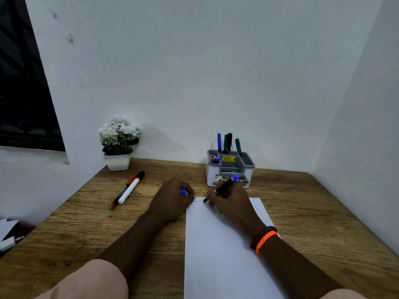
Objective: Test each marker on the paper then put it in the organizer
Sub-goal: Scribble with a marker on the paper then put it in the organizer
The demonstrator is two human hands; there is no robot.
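A brown wood-grain desk (302, 212) fills the lower half of the view, set into a corner of plain white walls (194, 72), with a dark window (23, 100) at the left. A white sheet of paper (216, 255) lies on the desk in front of the person, its far edge bearing a short faint scribble (197, 200).

At the back of the desk stands a white-and-grey plastic organizer (228, 169) with several compartments; blue, green and black markers stand upright in its rear sections, and a red and a blue cap show in the left one. To the left, against the wall, sits a small white pot of white artificial flowers (118, 143).

The right hand (231, 203), with red and orange bracelets (263, 238) at the wrist, grips a black-barrelled marker with a blue end (222, 187), fingers curled round it and its tip down on the paper's far edge. The left hand (170, 201) rests at the paper's top left corner, fingers curled round a small blue piece (183, 192), probably the marker's cap, though most of it is hidden.

Two more markers lie side by side on the desk to the left: a white marker with a black cap (132, 187) and a slim black-and-red marker with a green tip (123, 192).
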